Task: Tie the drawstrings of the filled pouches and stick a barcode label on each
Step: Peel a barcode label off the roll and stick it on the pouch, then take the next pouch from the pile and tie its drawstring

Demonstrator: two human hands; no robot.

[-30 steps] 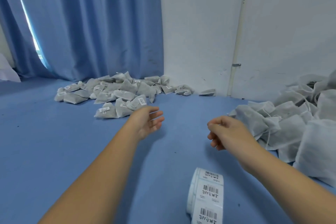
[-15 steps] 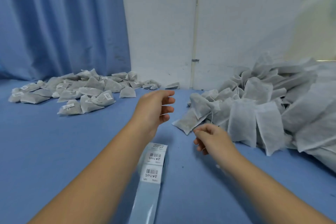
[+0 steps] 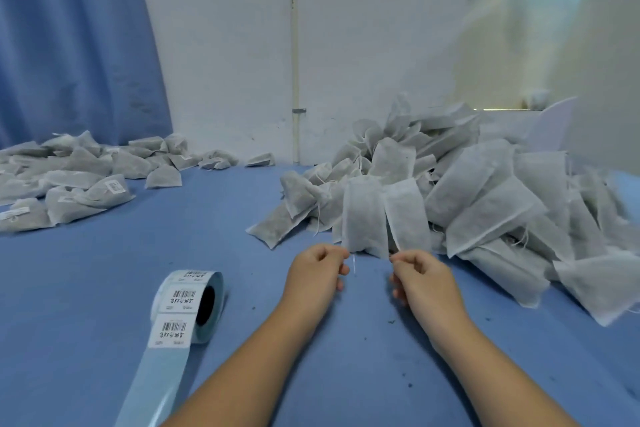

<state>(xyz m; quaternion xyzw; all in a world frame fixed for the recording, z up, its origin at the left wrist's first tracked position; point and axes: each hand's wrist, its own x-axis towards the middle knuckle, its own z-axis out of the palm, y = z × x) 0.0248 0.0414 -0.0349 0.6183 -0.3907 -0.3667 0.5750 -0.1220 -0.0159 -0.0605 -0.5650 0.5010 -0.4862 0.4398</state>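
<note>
pouch (image 3: 365,215) at front of unlabelled heap (image 3: 491,198), near edge between both hands | left hand (image 3: 317,270) pinches its left corner, loose thread (image 3: 354,265) dangling beside | right hand (image 3: 420,274) pinches right corner | label roll (image 3: 187,302) on blue table (image 3: 86,274) left of hands | labelled pouches (image 3: 69,184) far left

Filled white pouch (image 3: 365,218) at heap's (image 3: 485,198) near edge; label roll (image 3: 188,302) partly unrolled
</note>
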